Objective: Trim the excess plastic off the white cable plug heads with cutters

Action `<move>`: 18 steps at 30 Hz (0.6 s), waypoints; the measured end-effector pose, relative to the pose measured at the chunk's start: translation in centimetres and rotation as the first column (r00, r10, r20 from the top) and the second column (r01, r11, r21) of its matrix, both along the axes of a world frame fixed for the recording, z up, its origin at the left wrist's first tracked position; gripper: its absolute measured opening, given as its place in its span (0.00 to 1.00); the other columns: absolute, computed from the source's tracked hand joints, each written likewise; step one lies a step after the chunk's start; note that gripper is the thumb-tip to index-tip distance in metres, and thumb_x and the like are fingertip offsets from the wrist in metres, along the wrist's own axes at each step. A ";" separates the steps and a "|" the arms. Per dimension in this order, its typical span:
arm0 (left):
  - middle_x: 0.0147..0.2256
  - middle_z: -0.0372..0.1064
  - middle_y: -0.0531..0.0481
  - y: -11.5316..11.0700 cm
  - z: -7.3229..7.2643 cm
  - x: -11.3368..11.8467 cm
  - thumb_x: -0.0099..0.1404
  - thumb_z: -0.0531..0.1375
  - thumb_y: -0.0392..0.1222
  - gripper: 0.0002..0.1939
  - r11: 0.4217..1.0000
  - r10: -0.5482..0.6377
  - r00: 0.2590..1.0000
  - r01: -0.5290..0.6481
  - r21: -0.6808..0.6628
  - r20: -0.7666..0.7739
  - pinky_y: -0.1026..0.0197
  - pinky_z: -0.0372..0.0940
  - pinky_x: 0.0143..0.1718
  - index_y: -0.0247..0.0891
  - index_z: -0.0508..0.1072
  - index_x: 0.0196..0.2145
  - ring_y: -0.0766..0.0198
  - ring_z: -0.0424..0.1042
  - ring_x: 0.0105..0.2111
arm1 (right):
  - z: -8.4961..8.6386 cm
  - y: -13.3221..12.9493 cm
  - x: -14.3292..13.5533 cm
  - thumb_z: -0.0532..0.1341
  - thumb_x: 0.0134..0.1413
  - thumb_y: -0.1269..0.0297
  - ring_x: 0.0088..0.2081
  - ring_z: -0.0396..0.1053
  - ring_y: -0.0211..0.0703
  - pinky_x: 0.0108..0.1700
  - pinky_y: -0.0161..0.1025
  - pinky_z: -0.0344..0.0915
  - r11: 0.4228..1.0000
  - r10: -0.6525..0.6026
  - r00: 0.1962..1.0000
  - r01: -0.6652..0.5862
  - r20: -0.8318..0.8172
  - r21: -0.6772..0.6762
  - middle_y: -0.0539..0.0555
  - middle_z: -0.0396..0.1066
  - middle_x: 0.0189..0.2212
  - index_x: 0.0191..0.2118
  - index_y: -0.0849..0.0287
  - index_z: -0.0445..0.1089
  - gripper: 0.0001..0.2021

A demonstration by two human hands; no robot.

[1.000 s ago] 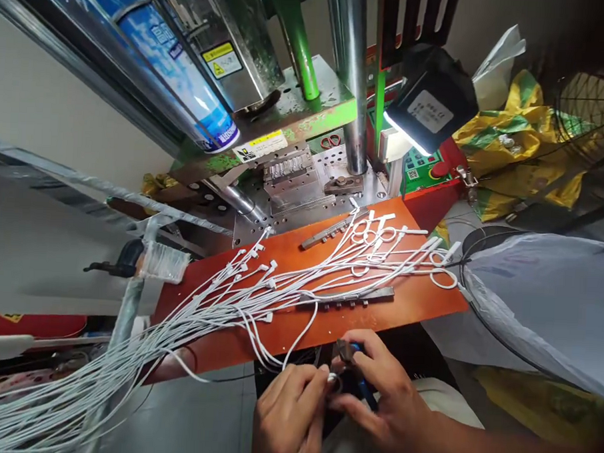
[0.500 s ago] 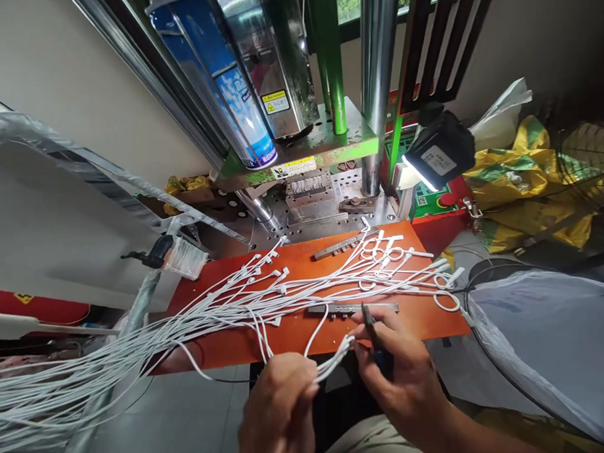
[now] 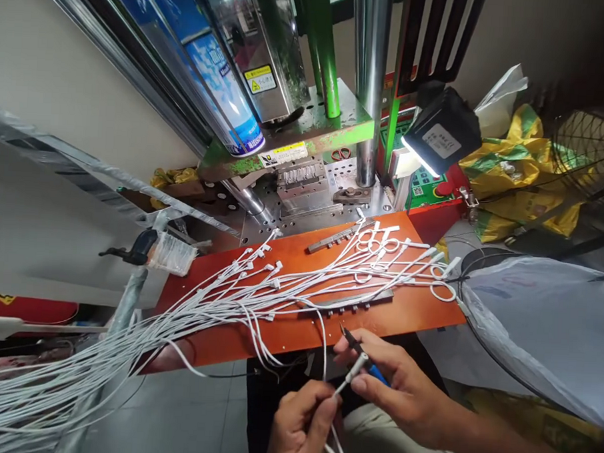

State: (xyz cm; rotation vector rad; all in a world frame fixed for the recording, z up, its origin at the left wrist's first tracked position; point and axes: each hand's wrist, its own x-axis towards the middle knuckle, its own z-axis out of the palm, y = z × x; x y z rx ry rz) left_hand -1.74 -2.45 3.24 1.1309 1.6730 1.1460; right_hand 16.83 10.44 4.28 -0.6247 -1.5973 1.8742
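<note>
- One white cable [image 3: 343,386] is pinched narrowly between the thumb and fingers of the left hand [image 3: 303,420], in front of the near edge of the orange board [image 3: 418,312]
- Its pale end piece [image 3: 356,367] slants up and rightward beside the right hand [image 3: 395,377]; whether they touch, I cannot tell
- That right hand is curled around a blue-handled tool [image 3: 377,373] with a dark, pointed tip
- Many other white cables [image 3: 218,310] lie fanned over the board, several ending in loops towards its right end
- Beyond the board, a black lamp [image 3: 442,132] shines
</note>
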 end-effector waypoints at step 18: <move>0.31 0.80 0.48 3.0 1.3 -0.4 0.73 0.70 0.57 0.18 0.993 0.122 0.953 -0.116 -0.036 0.279 0.63 0.74 0.36 0.37 0.84 0.45 0.62 0.78 0.31 | -0.9 0.1 -1.3 0.62 0.76 0.47 0.39 0.65 0.43 0.46 0.39 0.63 0.988 0.147 0.989 -0.148 0.010 0.036 0.50 0.68 0.37 0.38 0.57 0.72 0.19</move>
